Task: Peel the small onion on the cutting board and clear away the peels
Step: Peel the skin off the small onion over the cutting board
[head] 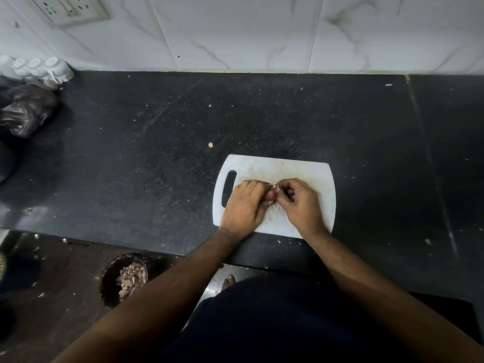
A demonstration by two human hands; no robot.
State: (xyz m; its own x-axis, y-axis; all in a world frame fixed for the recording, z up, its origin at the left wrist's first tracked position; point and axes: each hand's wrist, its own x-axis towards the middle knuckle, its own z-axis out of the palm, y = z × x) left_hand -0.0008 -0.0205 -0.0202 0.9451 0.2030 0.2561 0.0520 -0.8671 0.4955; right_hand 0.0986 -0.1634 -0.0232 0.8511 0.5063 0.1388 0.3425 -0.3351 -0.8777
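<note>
You are in the peeling step. Your left hand (245, 203) closes around the small onion (270, 196), holding it just above the middle of the white cutting board (301, 169), which lies near the front edge of the tabletop (157, 153). Your right hand (298, 199) pinches a pale flake of peel (275, 189) at the onion's top. Only a reddish, smooth patch of the bulb shows between your fingers, so how much skin remains I cannot tell. Next, I judge, you need a steady pull on that thin, papery, brittle flake, turning the bulb as you go. The board is matte plastic with rounded corners and a slot handle; the tabletop is dark speckled stone, littered with scraps. A dark bin (123, 280) holding peels stands on the floor below the front edge.
</note>
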